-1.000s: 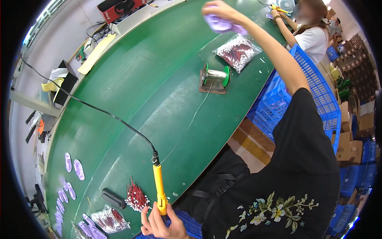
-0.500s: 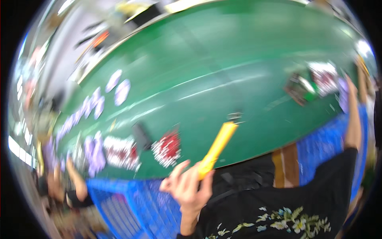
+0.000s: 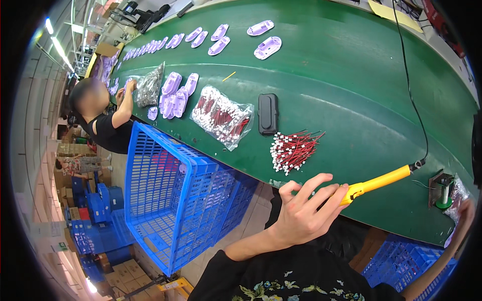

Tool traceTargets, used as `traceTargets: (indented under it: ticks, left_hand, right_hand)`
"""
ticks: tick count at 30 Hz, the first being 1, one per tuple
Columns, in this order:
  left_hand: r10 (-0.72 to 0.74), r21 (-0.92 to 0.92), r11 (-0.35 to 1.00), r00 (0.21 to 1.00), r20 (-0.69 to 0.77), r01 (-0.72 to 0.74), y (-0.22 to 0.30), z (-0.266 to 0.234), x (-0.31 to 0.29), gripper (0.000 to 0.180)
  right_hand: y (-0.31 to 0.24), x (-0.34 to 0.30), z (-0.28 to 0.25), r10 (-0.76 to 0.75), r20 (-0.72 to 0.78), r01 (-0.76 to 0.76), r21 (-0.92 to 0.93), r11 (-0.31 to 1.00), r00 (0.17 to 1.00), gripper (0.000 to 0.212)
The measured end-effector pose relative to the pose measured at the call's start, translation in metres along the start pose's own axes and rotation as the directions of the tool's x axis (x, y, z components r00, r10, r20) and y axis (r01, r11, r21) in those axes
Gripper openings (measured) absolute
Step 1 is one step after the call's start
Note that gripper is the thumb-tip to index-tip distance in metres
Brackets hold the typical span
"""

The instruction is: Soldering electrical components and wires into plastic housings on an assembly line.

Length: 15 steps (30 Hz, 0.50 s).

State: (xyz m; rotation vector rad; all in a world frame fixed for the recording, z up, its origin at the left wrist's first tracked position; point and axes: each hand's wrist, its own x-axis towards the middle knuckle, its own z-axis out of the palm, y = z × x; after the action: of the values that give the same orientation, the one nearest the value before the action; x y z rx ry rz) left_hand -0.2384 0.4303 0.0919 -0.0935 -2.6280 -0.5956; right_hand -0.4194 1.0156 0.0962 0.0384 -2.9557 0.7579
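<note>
In my left hand (image 3: 311, 208) is a yellow electric screwdriver (image 3: 384, 180), gripped near one end, its other end joined to a black cord. The end inside my hand is mostly hidden. At the far right edge my right hand (image 3: 467, 211) is dim and partly cut off, so its fingers cannot be read. Beside it lie a clear bag of wires (image 3: 458, 195) and a lavender plastic piece (image 3: 448, 242). A loose pile of red wires with white connectors (image 3: 296, 151) sits just beyond my left hand, below a black case (image 3: 268, 114).
Across the green table (image 3: 341, 75) stand a wire spool on a holder (image 3: 443, 194), a bag of red and white wires (image 3: 221, 118), lavender shells (image 3: 174, 98) and a bag of small parts (image 3: 149, 86). A blue crate (image 3: 165, 200) is at left. A co-worker (image 3: 108, 113) sits beyond.
My view has swung left and steadied. The screwdriver in my left hand has tilted from pointing steeply up to lying more sideways, toward the right. My right hand stays at the far right.
</note>
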Motion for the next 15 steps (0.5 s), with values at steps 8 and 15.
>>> traceTargets:
  ticks: [8, 15]
  left_hand:
    - [0.015, -0.002, 1.0, 0.992, -0.126, -0.016, -0.006, 0.025, 0.032, 0.038]
    - [0.044, 0.094, 0.995, 0.982, -0.185, -0.027, -0.011, 0.033, 0.04, 0.033]
  right_hand:
    - [-0.316, -0.089, 0.201, -0.314, 0.424, -0.34, 0.895, 0.287, 0.85, 0.079]
    - [-0.366, -0.059, 0.234, -0.301, 0.229, -0.178, 0.966, 0.188, 0.926, 0.029]
